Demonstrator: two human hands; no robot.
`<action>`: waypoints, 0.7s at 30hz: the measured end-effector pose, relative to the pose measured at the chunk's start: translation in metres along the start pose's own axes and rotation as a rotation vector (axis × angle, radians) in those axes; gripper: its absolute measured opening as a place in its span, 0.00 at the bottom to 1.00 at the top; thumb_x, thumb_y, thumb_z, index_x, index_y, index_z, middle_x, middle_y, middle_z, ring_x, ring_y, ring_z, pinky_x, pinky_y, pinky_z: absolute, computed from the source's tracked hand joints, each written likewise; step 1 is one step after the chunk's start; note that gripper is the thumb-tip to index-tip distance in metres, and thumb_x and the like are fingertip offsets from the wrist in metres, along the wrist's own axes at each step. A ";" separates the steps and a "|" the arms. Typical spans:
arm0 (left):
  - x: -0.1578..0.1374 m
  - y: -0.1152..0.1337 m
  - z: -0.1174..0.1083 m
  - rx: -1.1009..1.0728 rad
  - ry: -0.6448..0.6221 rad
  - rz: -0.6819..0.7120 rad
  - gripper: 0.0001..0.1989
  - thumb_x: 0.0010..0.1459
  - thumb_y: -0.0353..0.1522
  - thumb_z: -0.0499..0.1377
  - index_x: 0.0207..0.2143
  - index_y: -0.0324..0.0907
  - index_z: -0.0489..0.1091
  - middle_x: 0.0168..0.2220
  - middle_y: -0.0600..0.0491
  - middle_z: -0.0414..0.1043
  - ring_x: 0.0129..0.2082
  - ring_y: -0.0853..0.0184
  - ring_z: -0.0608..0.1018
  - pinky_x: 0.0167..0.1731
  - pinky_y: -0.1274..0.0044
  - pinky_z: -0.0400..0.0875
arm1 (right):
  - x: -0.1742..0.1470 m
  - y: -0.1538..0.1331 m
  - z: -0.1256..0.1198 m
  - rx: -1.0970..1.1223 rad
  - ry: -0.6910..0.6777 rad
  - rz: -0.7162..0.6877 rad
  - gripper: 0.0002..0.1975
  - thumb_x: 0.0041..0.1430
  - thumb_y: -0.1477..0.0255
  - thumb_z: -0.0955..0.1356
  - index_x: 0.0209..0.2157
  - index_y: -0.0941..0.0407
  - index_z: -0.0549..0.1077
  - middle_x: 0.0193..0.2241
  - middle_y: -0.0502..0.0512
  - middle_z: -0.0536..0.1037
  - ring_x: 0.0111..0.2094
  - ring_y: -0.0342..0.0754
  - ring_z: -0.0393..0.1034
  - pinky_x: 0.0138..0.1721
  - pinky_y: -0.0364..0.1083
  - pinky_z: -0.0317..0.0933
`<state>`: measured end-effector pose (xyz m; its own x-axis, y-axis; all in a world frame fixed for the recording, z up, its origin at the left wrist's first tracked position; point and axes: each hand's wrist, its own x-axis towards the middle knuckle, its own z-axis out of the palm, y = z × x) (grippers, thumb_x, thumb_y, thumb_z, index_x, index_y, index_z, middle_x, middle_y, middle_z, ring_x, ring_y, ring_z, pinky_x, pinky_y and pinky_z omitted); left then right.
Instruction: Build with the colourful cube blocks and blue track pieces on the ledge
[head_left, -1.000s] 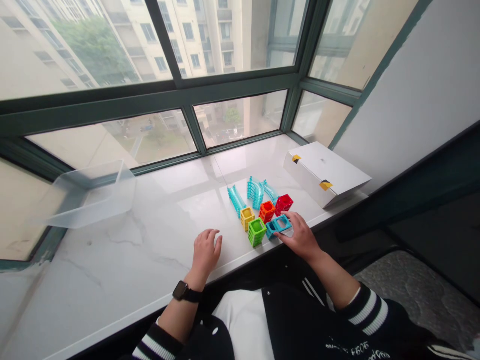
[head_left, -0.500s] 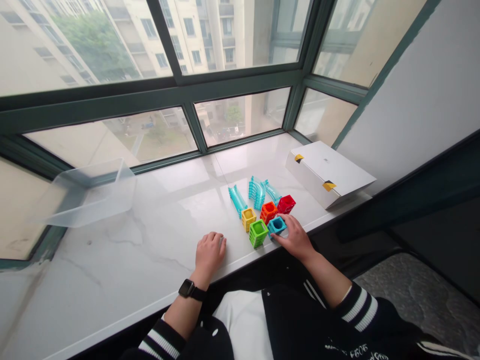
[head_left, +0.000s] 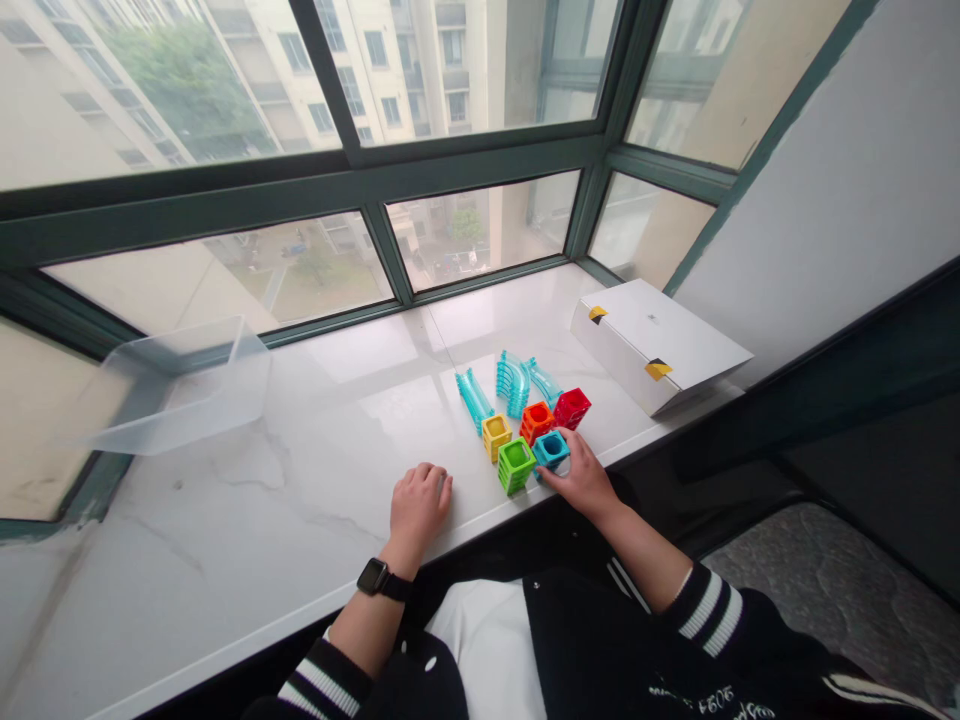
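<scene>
On the windowsill (head_left: 337,420), right hand (head_left: 587,482) grips blue block (head_left: 551,458); box logo (head_left: 652,318) illegible.

The sill (head_left: 360,400) bears blocks (head_left: 537,430), tracks (head_left: 514,388), tub (head_left: 187,428) and box (head_left: 671,325).

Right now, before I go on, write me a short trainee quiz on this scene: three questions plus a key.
1. Multiple choice: which block is the right hand gripping? a) yellow b) blue c) green
2. True or false: in the picture, the white box sits to the right of the clear bin.
3. Open: where is the left hand relative to the blocks?

Key: 1. b, the blue block. 2. True. 3. Apart from them, by the near edge of the counter, to the left of the green block.
</scene>
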<state>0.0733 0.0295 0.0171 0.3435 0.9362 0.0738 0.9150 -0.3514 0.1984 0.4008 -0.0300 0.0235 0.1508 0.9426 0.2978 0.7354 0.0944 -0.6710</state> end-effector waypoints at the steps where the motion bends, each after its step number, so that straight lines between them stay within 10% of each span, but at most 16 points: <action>1: 0.000 0.000 0.000 0.002 -0.003 -0.004 0.13 0.73 0.38 0.53 0.45 0.46 0.77 0.48 0.46 0.77 0.48 0.56 0.78 0.46 0.66 0.68 | 0.000 0.000 0.001 0.002 0.004 0.002 0.33 0.61 0.59 0.74 0.63 0.53 0.64 0.55 0.66 0.75 0.58 0.65 0.73 0.59 0.63 0.71; 21: 0.000 0.001 -0.001 0.034 -0.005 0.006 0.12 0.72 0.38 0.54 0.44 0.45 0.77 0.47 0.46 0.77 0.47 0.56 0.77 0.46 0.66 0.67 | -0.002 0.003 0.018 0.066 0.081 0.054 0.31 0.56 0.65 0.72 0.60 0.53 0.63 0.53 0.65 0.75 0.55 0.63 0.74 0.56 0.62 0.72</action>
<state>0.0735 0.0289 0.0186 0.3500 0.9341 0.0696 0.9196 -0.3568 0.1644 0.3910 -0.0265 0.0089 0.2433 0.9183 0.3121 0.6802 0.0678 -0.7299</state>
